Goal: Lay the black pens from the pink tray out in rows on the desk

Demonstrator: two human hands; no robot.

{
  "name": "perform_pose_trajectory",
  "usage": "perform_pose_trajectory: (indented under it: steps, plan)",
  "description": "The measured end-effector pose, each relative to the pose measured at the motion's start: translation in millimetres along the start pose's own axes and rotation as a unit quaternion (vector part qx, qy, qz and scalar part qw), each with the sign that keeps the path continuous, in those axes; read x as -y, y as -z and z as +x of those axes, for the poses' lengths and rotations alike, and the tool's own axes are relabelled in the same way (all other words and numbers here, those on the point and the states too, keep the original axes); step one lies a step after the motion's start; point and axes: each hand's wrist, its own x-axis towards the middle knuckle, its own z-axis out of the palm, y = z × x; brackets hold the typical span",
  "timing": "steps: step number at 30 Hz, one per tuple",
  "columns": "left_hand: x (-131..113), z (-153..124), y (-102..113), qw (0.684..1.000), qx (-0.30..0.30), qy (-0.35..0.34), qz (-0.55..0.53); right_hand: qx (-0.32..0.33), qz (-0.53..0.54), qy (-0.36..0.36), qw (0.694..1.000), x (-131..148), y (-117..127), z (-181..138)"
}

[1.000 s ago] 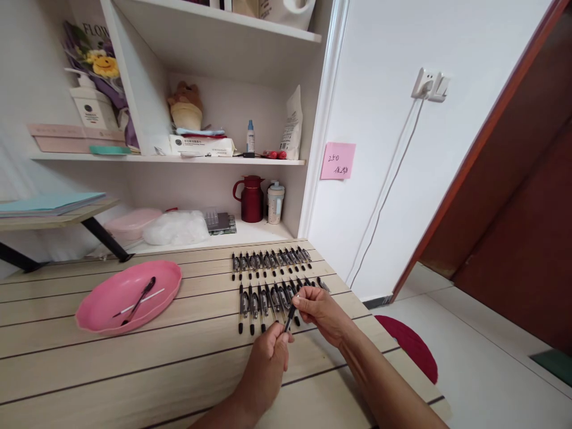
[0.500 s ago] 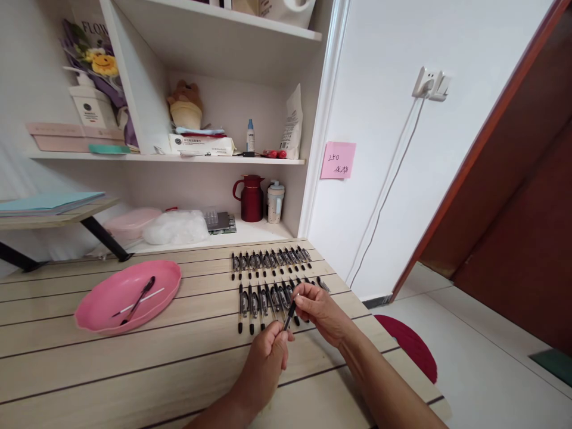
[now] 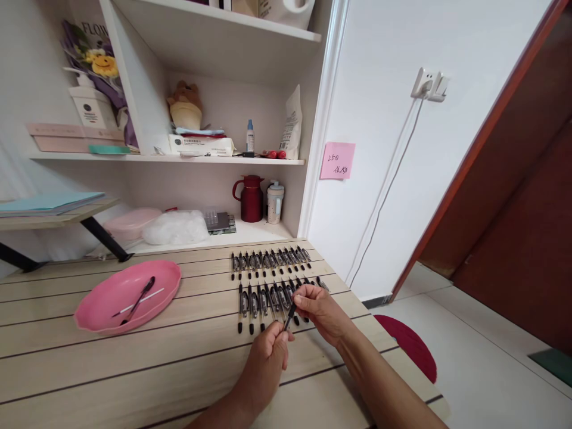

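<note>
Between my two hands a slim pen (image 3: 290, 314) with a black grip end is held at a slant. My left hand (image 3: 270, 351) is closed round its lower end, and the fingers of my right hand (image 3: 316, 306) pinch its upper end. Just beyond them lie two rows of pens: a back row (image 3: 270, 261) and a front row (image 3: 261, 302), partly hidden by my hands. To the left, a pink plate (image 3: 93, 304) holds a black pen (image 3: 142, 294) and a thin white refill (image 3: 145, 299).
The slatted wooden table (image 3: 179, 369) carries everything. Behind it stand white shelves with a red jug (image 3: 252, 199), a lidded cup (image 3: 274, 202) and a plastic bag (image 3: 175, 227). A small raised stand (image 3: 96, 208) is at the left. A white cord (image 3: 388, 185) hangs along the wall.
</note>
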Motion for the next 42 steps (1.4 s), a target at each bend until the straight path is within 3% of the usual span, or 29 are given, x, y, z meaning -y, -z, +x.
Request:
perform_pose_trajectory:
  steps: [6, 10, 15, 20, 32, 35, 37, 38, 40, 42]
  plan:
    - [-1, 0, 1, 1.000, 0.002, -0.012, 0.013, 0.046, 0.023, -0.027, 0.998, 2, 0, -2]
    - [-3, -1, 1, 0.999, 0.008, -0.029, 0.034, 0.017, 0.021, -0.003, 1.000, 3, -2, -3]
    - [-1, 0, 1, 0.999, 0.010, -0.025, 0.037, 0.055, 0.028, -0.028, 0.998, 3, -1, -4]
    - [1, 1, 2, 0.999, 0.012, -0.021, 0.048, 0.006, 0.014, -0.007, 1.000, -1, 2, -1]
    - [4, 3, 2, 0.999, 0.008, -0.022, 0.043, 0.030, -0.029, -0.001, 0.999, 3, 8, 2]
    - [6, 4, 2, 1.000, 0.008, -0.009, 0.020, -0.037, -0.114, 0.014, 0.993, 16, 26, 13]
    - [7, 5, 3, 1.000, 0.014, 0.001, 0.007, -0.146, -0.257, 0.021, 0.955, 25, 46, 24]
    - [7, 5, 3, 1.000, 0.018, 0.006, 0.001, -0.194, -0.354, 0.017, 0.915, 28, 56, 30]
    - [7, 5, 4, 1.000, 0.026, 0.013, -0.008, -0.235, -0.531, -0.005, 0.814, 30, 74, 41]
    - [6, 5, 4, 0.999, 0.030, 0.017, -0.013, -0.251, -0.583, -0.017, 0.772, 27, 85, 48]
